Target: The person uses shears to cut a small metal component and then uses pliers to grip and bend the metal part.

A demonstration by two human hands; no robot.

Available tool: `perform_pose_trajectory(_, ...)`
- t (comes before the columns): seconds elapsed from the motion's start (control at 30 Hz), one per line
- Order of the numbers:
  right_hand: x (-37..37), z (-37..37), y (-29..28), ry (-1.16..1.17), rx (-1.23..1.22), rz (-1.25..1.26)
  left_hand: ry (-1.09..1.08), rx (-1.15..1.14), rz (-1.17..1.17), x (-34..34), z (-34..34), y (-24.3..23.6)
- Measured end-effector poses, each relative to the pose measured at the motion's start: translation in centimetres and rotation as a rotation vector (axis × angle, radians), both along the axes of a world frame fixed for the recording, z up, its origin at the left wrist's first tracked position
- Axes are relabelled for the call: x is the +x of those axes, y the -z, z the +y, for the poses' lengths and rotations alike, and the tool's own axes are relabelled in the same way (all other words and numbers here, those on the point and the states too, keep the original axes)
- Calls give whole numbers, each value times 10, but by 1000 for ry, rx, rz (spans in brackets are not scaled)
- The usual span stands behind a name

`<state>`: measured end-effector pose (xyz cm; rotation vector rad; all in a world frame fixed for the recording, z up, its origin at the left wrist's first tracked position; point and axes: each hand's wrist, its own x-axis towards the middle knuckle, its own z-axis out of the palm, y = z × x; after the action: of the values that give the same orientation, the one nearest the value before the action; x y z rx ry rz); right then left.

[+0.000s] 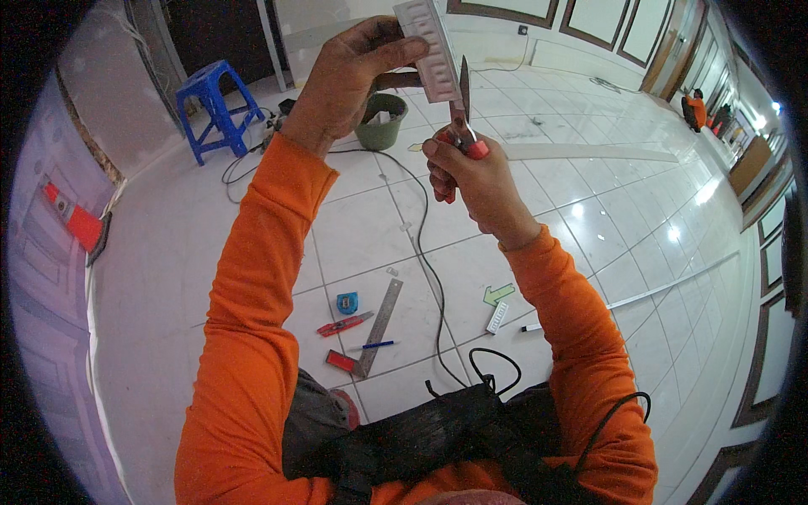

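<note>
Raised in front of me, my left hand [341, 84] grips a short white strip of moulding [429, 63] with a row of raised ridges, thumb across its face. My right hand [488, 185] is closed round the red handles of a pair of snips [461, 122]. The blades are parted and point upward at the lower right edge of the moulding. One blade shows beside that edge; whether the other lies behind or against the strip, I cannot tell.
On the tiles lie a blue tape measure [348, 303], red utility knife [343, 325], try square [384, 320], blue pen [379, 344] and white offcut [497, 318]. A black cable [431, 269] runs past a green bucket [379, 135]. A blue stool [210, 84] stands far left.
</note>
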<state>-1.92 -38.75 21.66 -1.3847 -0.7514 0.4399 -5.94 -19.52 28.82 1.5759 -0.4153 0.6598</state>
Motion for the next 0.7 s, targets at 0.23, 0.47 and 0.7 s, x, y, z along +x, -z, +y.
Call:
perform_pose_trajectory(0.23,-1,1,0,-31,34,35,-1,12,7,-1,-1,0)
perform_pose_trajectory(0.47,0,-2,-5,-47,16,-9,-21,66,-7,-3,0,-3)
perform_pose_trajectory(0.7,1,0,-4,-39,61,4,-43,93,9,-5,-3,-4)
